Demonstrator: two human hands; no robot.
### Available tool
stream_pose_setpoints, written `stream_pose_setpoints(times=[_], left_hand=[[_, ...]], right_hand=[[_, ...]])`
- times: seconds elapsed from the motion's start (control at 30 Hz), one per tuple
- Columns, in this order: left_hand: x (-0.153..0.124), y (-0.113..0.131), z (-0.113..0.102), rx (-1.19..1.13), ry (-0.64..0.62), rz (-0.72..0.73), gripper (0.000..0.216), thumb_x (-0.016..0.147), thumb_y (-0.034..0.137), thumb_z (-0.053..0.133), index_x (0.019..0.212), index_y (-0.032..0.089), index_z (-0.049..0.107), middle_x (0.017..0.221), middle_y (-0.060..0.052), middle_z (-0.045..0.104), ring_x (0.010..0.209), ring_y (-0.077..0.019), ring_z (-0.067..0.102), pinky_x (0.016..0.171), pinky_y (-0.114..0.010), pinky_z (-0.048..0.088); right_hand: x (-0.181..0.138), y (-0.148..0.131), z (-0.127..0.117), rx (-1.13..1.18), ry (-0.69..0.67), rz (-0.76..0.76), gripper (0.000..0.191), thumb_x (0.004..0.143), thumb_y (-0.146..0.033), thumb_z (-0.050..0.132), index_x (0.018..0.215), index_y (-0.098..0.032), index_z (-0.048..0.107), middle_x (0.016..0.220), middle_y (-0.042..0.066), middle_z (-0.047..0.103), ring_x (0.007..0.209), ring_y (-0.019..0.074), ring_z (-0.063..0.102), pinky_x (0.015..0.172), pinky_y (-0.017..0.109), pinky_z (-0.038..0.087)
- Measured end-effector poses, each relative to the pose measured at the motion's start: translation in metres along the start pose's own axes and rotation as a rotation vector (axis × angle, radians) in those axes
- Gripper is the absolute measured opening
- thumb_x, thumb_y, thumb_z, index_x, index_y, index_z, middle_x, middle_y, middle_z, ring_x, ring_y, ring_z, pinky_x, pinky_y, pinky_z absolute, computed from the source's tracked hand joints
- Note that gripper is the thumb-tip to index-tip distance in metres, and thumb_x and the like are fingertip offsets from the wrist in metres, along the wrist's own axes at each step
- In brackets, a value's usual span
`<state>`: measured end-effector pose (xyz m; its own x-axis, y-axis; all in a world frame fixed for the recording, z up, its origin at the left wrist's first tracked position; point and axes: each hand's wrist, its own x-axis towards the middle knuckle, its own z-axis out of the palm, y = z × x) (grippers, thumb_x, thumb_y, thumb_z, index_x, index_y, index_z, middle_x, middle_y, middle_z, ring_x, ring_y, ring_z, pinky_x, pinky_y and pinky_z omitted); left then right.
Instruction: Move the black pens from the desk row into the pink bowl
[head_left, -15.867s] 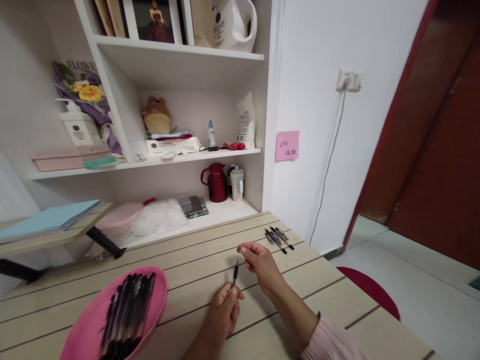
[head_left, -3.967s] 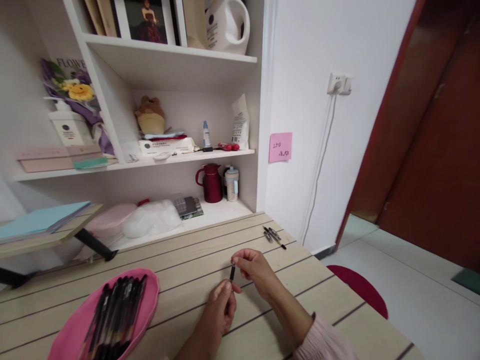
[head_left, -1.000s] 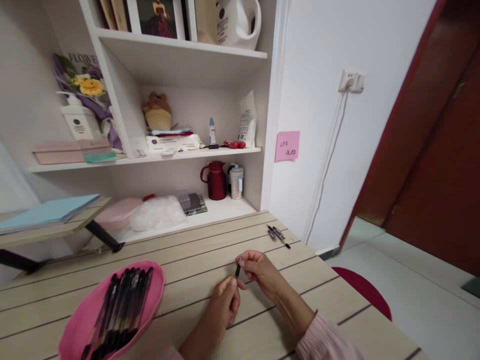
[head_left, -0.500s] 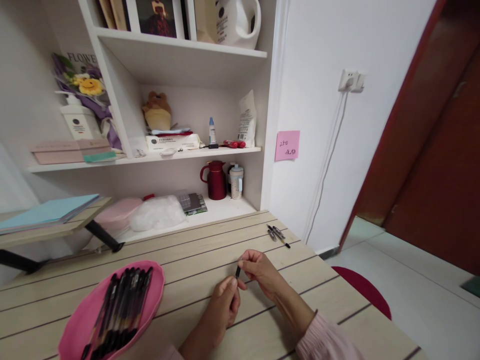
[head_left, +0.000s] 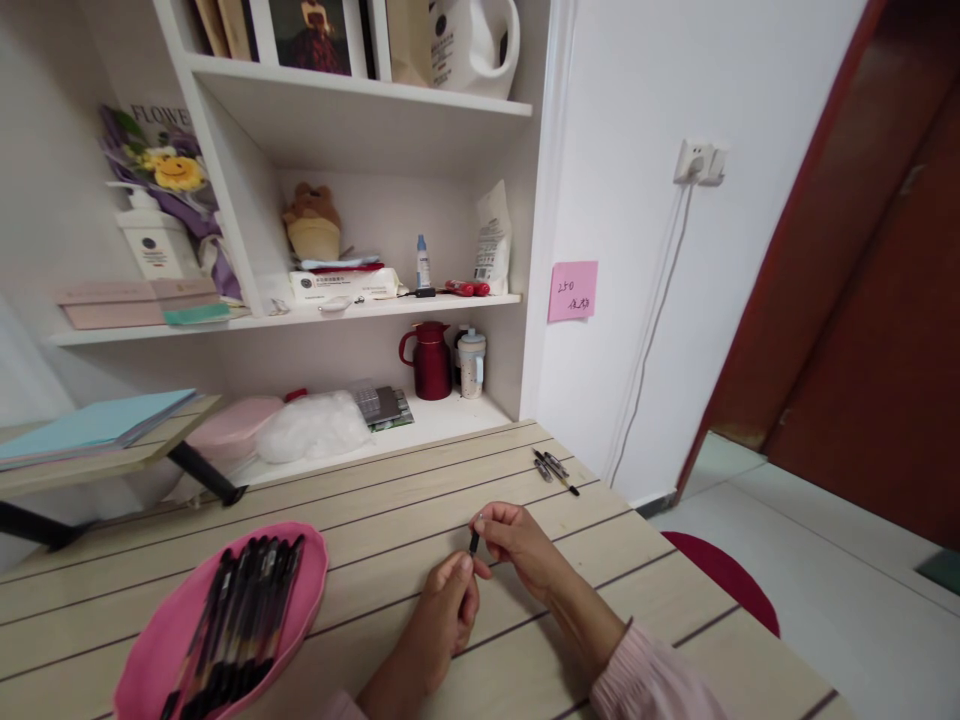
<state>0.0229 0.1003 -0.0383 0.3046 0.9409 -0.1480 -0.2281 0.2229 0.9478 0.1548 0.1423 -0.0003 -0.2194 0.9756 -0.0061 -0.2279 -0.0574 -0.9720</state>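
Observation:
My left hand [head_left: 452, 598] is closed around the lower end of a small black pen part [head_left: 474, 541], its thumb on top. My right hand [head_left: 517, 540] pinches the upper end between thumb and forefinger, where a small pale tip shows. Most of the piece is hidden by my fingers, so I cannot tell how long it is. Left of my hands, a pink tray [head_left: 319, 575] holds several black pens [head_left: 244, 610] lying side by side. Toward the table's far right corner lie several loose pen parts [head_left: 553, 468], some clear and black, one long and thin.
A white shelf [head_left: 360, 310] stands behind the wood-slat table [head_left: 420, 490], with a red jug [head_left: 432, 362] and a light cup [head_left: 472, 364] on its lowest board. A small raised stand [head_left: 202, 412] bears blue paper at left. A red stool [head_left: 720, 575] is beyond the right edge.
My hands keep nearly the same grip on the pen part. The right fingertips have shifted very slightly at its upper end; the view has moved a little.

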Motion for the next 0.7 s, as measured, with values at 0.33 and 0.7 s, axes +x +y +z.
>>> stream_pose_setpoints(times=[0.33,0.7], left_hand=[[-0.0002,-0.0004,-0.0002,0.003,0.008,0.007,0.040,0.075,0.058,0.046,0.083,0.019,0.049,0.042,0.011,0.036,0.028,-0.0023,0.015,0.031,-0.018,0.007],[-0.0003,-0.0004,0.0005,-0.017,0.012,0.005,0.037,0.077,0.055,0.045,0.083,0.019,0.049,0.042,0.011,0.036,0.028,-0.0020,0.014,0.031,-0.018,0.006]], right_hand=[[0.0009,0.0026,-0.0007,-0.006,-0.015,-0.001,0.033,0.057,-0.043,0.072,0.059,-0.015,0.055,0.041,-0.007,0.042,0.038,0.0044,0.033,0.041,0.020,0.018],[0.0004,0.0063,-0.0031,-0.033,-0.040,-0.007,0.028,0.061,-0.040,0.070,0.063,-0.015,0.056,0.045,-0.006,0.044,0.040,0.0048,0.035,0.042,0.020,0.019]])
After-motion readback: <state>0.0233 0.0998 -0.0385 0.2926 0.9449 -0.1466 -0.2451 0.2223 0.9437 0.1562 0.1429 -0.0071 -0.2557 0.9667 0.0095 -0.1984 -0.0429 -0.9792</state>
